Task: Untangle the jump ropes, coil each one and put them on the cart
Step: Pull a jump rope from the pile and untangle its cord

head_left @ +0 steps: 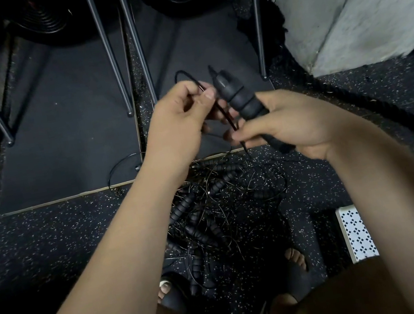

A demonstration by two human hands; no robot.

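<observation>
**Jump ropes: one in hand, the rest in a knot**

Nearest, on the speckled floor (pixel 49 240) between the person's feet: tangled pile (pixel 210 211) of cords and ribbed handles, unsorted. Right of it: white perforated panel (pixel 358 235), possibly the cart, with no coils visible on it. Above the pile: right hand (pixel 286 126) wrapped round one black handle (pixel 239 98); left hand (pixel 177 117) pinching a thin cord (pixel 223 115) just beside it. Judgement: early stage, one rope being worked free. Coiling and stowing all remain.
</observation>
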